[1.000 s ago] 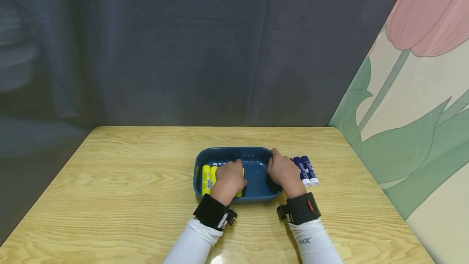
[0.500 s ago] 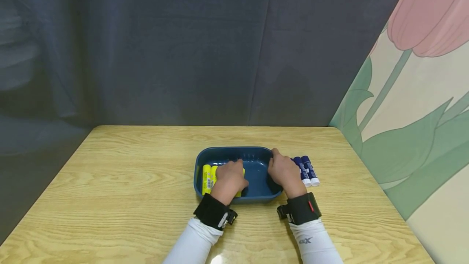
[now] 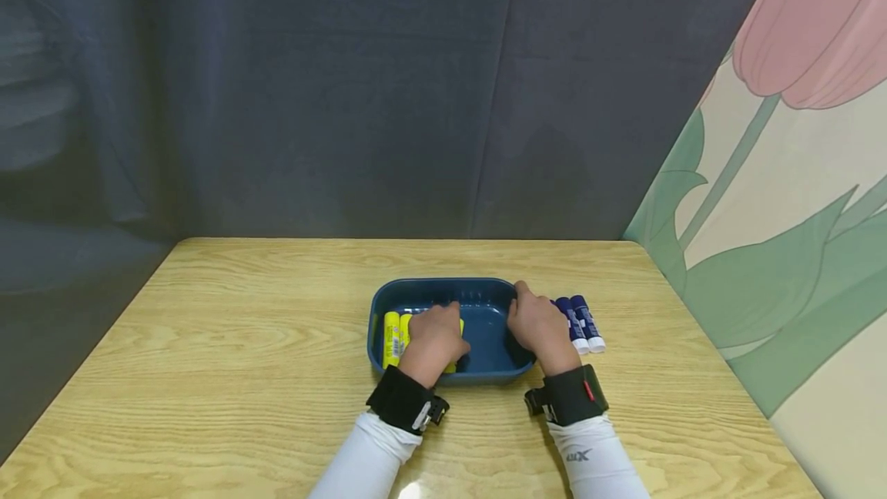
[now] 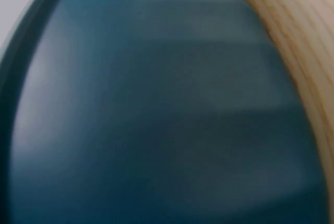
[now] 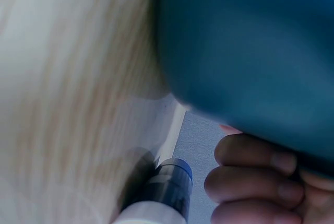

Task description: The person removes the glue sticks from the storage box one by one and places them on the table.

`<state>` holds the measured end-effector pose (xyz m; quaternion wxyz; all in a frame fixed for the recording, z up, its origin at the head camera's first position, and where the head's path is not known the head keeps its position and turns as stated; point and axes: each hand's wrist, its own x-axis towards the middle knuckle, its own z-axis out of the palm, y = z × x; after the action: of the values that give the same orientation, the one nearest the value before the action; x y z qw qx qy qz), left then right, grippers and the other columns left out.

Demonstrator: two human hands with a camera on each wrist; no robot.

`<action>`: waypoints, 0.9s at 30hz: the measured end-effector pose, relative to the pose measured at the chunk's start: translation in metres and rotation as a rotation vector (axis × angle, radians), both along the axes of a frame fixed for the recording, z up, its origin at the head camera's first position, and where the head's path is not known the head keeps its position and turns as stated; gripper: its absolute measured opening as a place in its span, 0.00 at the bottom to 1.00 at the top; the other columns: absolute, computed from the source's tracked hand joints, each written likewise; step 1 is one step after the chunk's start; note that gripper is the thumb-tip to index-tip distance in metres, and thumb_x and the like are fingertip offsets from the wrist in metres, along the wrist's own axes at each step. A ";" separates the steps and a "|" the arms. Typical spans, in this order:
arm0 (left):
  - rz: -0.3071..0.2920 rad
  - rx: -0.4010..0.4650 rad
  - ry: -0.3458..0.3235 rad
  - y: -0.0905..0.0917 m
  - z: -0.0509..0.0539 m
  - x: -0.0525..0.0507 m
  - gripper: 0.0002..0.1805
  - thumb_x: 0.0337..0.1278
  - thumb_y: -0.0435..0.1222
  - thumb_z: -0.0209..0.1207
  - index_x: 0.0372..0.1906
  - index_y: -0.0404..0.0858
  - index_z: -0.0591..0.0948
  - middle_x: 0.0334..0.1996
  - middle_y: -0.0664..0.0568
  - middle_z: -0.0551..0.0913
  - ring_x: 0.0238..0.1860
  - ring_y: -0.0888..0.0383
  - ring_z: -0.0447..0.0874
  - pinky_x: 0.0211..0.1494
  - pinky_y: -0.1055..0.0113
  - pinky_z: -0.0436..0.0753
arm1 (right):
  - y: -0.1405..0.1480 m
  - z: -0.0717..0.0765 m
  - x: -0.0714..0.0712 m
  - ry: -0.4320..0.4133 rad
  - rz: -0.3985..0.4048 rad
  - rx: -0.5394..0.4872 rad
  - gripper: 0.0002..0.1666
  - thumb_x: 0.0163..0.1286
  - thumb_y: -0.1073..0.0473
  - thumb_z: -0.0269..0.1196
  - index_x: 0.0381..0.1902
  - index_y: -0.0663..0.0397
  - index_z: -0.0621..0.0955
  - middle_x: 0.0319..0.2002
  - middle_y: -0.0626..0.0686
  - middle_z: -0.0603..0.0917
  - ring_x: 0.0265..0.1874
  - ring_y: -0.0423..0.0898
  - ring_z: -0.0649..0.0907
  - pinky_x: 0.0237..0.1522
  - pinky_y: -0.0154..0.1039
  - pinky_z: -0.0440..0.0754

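In the head view a dark blue plastic tray (image 3: 490, 337) stands on the table, its outer wall (image 4: 162, 93) filling the left wrist view. Several yellow glue sticks (image 3: 391, 339) lie side by side in its left half. My left hand (image 3: 436, 336) reaches down over these sticks and covers some of them; its fingertips are hidden. With my right hand (image 3: 539, 326) I grip the tray's right rim, the fingers (image 5: 250, 182) curled against the outside of the wall. Blue glue sticks (image 3: 585, 322) with white ends lie just right of that hand, one partly hidden behind it.
The tray sits on a light wood table (image 3: 263, 376). A dark grey cloth (image 3: 346, 114) hangs behind the table's back edge. On the right rises a wall with a painted tulip (image 3: 797, 29).
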<state>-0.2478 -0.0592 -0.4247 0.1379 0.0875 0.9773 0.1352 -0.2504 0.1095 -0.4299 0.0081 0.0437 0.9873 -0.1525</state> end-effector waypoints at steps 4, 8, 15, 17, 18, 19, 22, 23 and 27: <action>-0.001 0.015 0.010 -0.001 -0.001 0.000 0.39 0.53 0.47 0.72 0.69 0.42 0.72 0.54 0.45 0.82 0.50 0.50 0.81 0.54 0.51 0.79 | 0.000 0.000 0.000 -0.003 -0.001 -0.004 0.27 0.78 0.57 0.48 0.70 0.62 0.68 0.49 0.71 0.82 0.35 0.60 0.84 0.32 0.56 0.81; -0.003 0.024 0.006 -0.002 -0.001 0.000 0.39 0.53 0.47 0.72 0.69 0.42 0.72 0.54 0.45 0.83 0.50 0.50 0.81 0.54 0.51 0.79 | 0.001 0.000 0.000 -0.001 0.000 -0.004 0.26 0.78 0.57 0.48 0.69 0.62 0.68 0.48 0.71 0.82 0.35 0.60 0.83 0.31 0.56 0.81; 0.000 0.023 0.000 -0.002 0.000 0.000 0.39 0.53 0.47 0.72 0.70 0.42 0.72 0.55 0.45 0.82 0.52 0.50 0.80 0.56 0.50 0.78 | 0.000 0.000 0.001 0.006 0.005 -0.004 0.26 0.78 0.57 0.48 0.69 0.62 0.69 0.47 0.71 0.83 0.34 0.60 0.83 0.31 0.55 0.81; 0.002 0.020 -0.003 -0.001 0.000 0.000 0.39 0.53 0.48 0.71 0.70 0.42 0.72 0.55 0.45 0.82 0.52 0.50 0.80 0.56 0.50 0.78 | 0.001 0.001 0.002 0.007 0.007 -0.002 0.26 0.78 0.57 0.48 0.68 0.62 0.69 0.47 0.71 0.83 0.34 0.60 0.83 0.31 0.56 0.80; 0.003 0.017 -0.005 -0.001 0.001 0.000 0.39 0.53 0.48 0.71 0.70 0.42 0.72 0.55 0.45 0.82 0.52 0.50 0.80 0.56 0.51 0.78 | 0.001 0.001 0.002 0.008 0.008 -0.002 0.26 0.78 0.58 0.49 0.68 0.62 0.69 0.46 0.71 0.83 0.34 0.60 0.83 0.30 0.56 0.80; 0.005 0.013 -0.007 -0.001 0.001 0.000 0.39 0.53 0.48 0.71 0.70 0.42 0.72 0.55 0.45 0.82 0.51 0.50 0.81 0.56 0.51 0.78 | 0.001 0.000 0.001 0.008 0.008 -0.002 0.25 0.78 0.58 0.49 0.68 0.62 0.69 0.46 0.71 0.83 0.34 0.61 0.83 0.30 0.56 0.80; 0.007 0.002 -0.012 -0.001 0.001 -0.001 0.40 0.53 0.49 0.71 0.71 0.43 0.71 0.56 0.45 0.82 0.52 0.50 0.81 0.56 0.51 0.78 | 0.001 0.000 0.001 0.011 0.009 -0.004 0.25 0.77 0.58 0.48 0.68 0.63 0.69 0.47 0.71 0.83 0.34 0.61 0.84 0.31 0.56 0.81; 0.008 0.001 -0.014 0.000 0.001 -0.001 0.40 0.53 0.49 0.71 0.71 0.43 0.71 0.56 0.45 0.82 0.52 0.50 0.81 0.56 0.51 0.78 | 0.001 0.000 0.001 0.011 0.008 -0.005 0.25 0.78 0.58 0.48 0.68 0.62 0.69 0.47 0.71 0.83 0.35 0.61 0.84 0.31 0.56 0.81; 0.008 0.005 -0.019 -0.001 0.000 -0.001 0.40 0.54 0.49 0.71 0.70 0.42 0.71 0.57 0.44 0.81 0.52 0.49 0.80 0.57 0.50 0.78 | 0.000 0.000 0.001 0.011 0.007 -0.006 0.26 0.78 0.57 0.48 0.68 0.62 0.69 0.47 0.71 0.83 0.35 0.61 0.84 0.31 0.56 0.81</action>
<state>-0.2486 -0.0598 -0.4248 0.1465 0.0827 0.9759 0.1392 -0.2493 0.1100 -0.4304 0.0031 0.0394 0.9870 -0.1559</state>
